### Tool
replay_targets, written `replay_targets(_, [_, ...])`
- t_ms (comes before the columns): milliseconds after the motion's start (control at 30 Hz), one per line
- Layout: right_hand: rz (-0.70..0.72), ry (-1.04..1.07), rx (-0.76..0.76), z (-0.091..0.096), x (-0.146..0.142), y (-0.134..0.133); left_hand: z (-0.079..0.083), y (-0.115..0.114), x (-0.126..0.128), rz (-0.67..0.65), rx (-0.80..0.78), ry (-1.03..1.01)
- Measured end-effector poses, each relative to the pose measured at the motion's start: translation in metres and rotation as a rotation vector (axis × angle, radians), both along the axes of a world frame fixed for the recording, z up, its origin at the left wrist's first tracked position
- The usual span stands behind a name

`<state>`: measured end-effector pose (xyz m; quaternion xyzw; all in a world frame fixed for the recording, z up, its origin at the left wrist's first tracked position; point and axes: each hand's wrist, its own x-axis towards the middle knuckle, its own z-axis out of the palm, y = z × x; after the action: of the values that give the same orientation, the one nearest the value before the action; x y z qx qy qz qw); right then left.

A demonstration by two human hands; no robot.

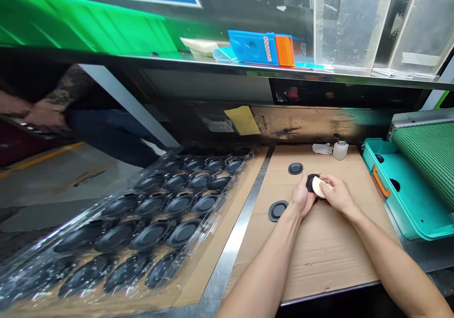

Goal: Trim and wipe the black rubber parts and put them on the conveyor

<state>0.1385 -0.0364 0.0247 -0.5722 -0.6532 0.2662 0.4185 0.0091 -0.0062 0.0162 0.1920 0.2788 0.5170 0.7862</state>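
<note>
Over the cardboard-covered bench, my left hand (pixel 302 196) grips a round black disc (pixel 311 182) by its edge. My right hand (pixel 336 193) is closed on a cream-white round pad (pixel 318 187), which lies against the disc's face and covers part of it. Two more flat black discs with raised rings rest on the cardboard: one black disc (pixel 295 168) just beyond my left hand, and another black disc (pixel 278 210) to the left of my wrist.
A clear plastic tray (pixel 213 209) holds rows of black discs at left. A small white bottle (pixel 340 149) stands at the back beside crumpled tissue (pixel 322 149). On the right are a teal bin (pixel 407 214) and a green conveyor belt (pixel 429 148). Another person's hands (pixel 46 115) show far left.
</note>
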Motion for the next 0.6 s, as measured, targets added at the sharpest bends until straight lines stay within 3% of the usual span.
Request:
replay_targets(167, [0.098, 0.110, -0.070, -0.001, 0.000, 0.006, -0.001, -0.004, 0.002, -0.021, 0.027, 0.063])
replay_targets(267, [0.198, 0.052, -0.192, 0.004, 0.011, 0.005, -0.001, -0.004, 0.000, -0.021, 0.015, 0.062])
replay_targets(333, [0.150, -0.017, -0.240, 0.007, 0.017, 0.003, -0.001, -0.003, 0.001, -0.019, 0.014, 0.053])
replay_targets(433, [-0.006, -0.082, -0.088, 0.009, 0.016, 0.000, 0.000, -0.003, 0.004, -0.015, -0.003, 0.036])
replay_targets(533, [0.041, -0.127, 0.101, 0.010, 0.009, -0.001, 0.001, -0.002, 0.004, -0.033, -0.048, -0.001])
replay_targets(600, [0.070, -0.194, 0.073, 0.011, 0.007, -0.001, 0.002, -0.001, 0.001, -0.021, -0.067, -0.027])
